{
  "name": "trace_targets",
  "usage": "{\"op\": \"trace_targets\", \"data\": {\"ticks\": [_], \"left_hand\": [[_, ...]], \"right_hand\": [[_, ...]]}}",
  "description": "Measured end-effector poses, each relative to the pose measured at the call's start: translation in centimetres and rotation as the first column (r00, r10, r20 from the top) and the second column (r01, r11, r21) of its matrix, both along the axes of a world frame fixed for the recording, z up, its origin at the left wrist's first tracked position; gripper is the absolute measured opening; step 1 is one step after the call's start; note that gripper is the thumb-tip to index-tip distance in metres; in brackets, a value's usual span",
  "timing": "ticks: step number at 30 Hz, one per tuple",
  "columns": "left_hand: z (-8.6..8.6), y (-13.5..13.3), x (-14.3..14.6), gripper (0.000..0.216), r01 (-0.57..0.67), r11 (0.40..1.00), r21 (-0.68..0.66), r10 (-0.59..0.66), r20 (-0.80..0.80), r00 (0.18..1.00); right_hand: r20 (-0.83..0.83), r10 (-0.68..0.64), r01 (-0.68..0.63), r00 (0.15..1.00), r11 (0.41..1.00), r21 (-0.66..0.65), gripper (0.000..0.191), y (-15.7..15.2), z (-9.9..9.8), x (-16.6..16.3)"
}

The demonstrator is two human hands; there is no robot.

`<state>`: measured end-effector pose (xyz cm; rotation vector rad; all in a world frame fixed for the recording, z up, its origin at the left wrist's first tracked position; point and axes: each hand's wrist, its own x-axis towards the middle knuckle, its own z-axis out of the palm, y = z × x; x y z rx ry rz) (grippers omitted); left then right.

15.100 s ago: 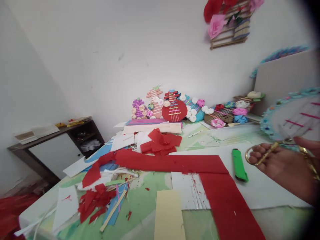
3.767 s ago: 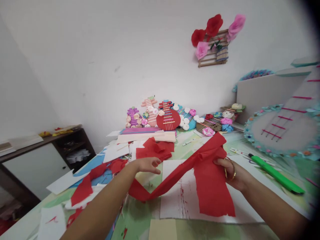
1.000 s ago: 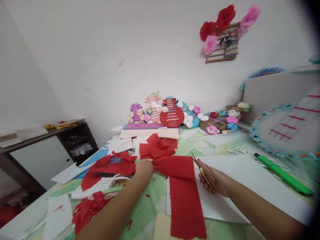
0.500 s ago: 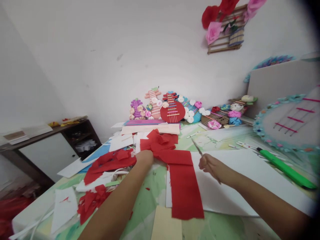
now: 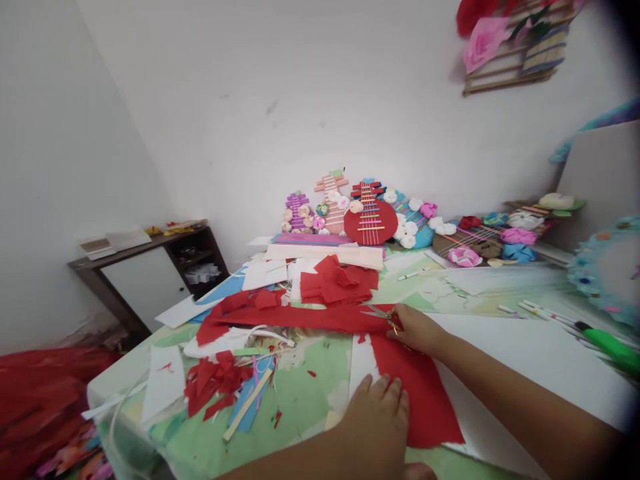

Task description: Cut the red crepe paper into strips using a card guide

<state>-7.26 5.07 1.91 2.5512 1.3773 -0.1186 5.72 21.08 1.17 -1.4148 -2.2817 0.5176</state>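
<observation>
A long red crepe paper strip [image 5: 420, 387] lies bent in an L on a white sheet [image 5: 525, 360]. My left hand [image 5: 377, 417] rests flat on the near leg of the red paper, fingers stretched out. My right hand [image 5: 417, 328] is closed around gold-handled scissors [image 5: 379, 313], whose blades point left at the corner where the strip turns. The other leg of the red strip [image 5: 300, 316] runs left across the table.
Red paper scraps [image 5: 213, 380] and coloured strips litter the left of the green table [image 5: 300, 373]. A folded red pile [image 5: 337, 280] sits behind. Paper guitars and flowers [image 5: 370, 220] line the wall. A green cutter [image 5: 613, 350] and pens lie right. A dark cabinet [image 5: 145, 273] stands left.
My left hand has left the far bend of the red strip and now lies flat on its near leg. My right hand has brought the scissors down to the strip's corner. The view swung left.
</observation>
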Motion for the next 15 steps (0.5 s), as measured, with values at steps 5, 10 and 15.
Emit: {"op": "trace_targets", "data": {"ticks": [5, 10, 15], "left_hand": [[-0.9, 1.3, -0.6, 0.069, -0.01, 0.999, 0.041, 0.006, 0.089, 0.996], [-1.5, 1.1, -0.8, 0.052, -0.01, 0.993, 0.12, 0.0, 0.081, 0.997], [-2.4, 1.1, -1.7, 0.017, 0.131, 0.938, 0.321, -0.129, -0.027, 0.991]], "right_hand": [[0.077, -0.017, 0.014, 0.997, 0.999, 0.05, 0.011, 0.6, -0.1, -0.4], [0.122, -0.053, 0.046, 0.991, 0.997, 0.056, 0.014, 1.4, 0.1, -0.6], [0.158, -0.036, 0.029, 0.987, 0.998, 0.047, 0.023, 1.6, 0.2, -0.9]]}}
